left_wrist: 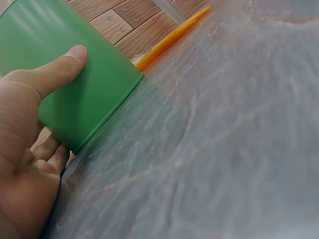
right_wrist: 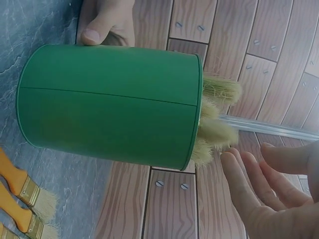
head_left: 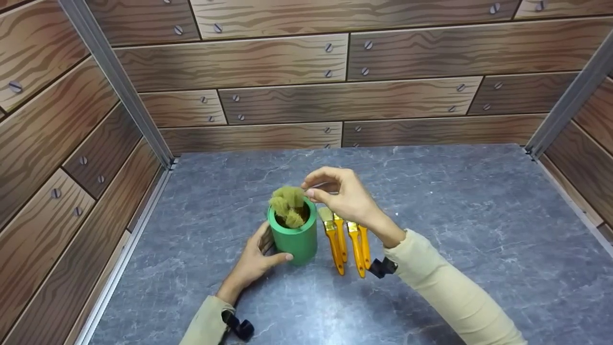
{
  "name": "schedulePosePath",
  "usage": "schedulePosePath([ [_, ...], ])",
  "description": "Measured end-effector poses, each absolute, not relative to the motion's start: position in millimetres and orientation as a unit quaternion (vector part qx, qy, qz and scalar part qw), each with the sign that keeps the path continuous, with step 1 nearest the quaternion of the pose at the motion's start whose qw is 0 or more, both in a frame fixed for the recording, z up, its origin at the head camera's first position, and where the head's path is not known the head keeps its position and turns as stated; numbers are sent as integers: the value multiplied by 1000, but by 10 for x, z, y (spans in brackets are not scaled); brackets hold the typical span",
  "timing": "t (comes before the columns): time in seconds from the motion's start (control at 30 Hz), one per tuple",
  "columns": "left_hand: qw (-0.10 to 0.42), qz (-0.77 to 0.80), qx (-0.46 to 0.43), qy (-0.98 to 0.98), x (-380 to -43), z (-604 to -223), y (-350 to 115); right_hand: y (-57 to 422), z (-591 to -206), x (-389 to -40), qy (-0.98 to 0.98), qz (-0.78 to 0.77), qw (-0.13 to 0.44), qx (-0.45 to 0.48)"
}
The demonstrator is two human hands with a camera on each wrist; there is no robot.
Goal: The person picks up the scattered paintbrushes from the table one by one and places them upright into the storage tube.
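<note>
The left hand (head_left: pixel 256 258) wraps thumb and fingers round the green cylindrical container (head_left: pixel 298 247), upright on the tabletop (head_left: pixel 191 215), bristle tufts (head_left: pixel 289 196) rising from inside — the right hand (head_left: pixel 347 194), thumb parted from bent fingers, hovers just beside them; four orange-handled paintbrushes (head_left: pixel 356 247) lie right of the container

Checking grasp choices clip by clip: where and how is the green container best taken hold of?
Likely by the lower outer wall of the green container, from the left, where the left hand holds it. The container stands upright, its round wall suiting curved thumb and fingers. Orange-handled brushes lie on its right and bristly tufts poke from the top, so both seem worse approaches.
</note>
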State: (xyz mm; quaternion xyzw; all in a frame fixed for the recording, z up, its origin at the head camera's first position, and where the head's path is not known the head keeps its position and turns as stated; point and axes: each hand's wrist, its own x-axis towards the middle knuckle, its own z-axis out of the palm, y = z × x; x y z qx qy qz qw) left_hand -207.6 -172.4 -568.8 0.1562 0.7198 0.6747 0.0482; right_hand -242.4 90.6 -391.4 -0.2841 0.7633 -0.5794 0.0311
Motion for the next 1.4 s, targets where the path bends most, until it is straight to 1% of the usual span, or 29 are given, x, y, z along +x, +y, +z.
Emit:
schedulePosePath([
  [0.2,47,677,157,717,-2068,-5705,-1713,965,-3955,-2407,782,-554,18,-285],
  [0.47,45,672,143,725,-2053,-5666,-1721,1062,-3990,-2394,791,-549,27,-269],
  [0.73,46,671,142,726,-2047,-5668,-1720,1229,-4100,-2400,809,-529,9,-256],
  [0.93,47,679,149,717,-2057,-5672,-1716,1365,-4213,-2411,836,-496,-8,-237],
  [1.4,47,678,143,719,-2054,-5669,-1711,1615,-4587,-2412,877,-435,-7,-206],
])
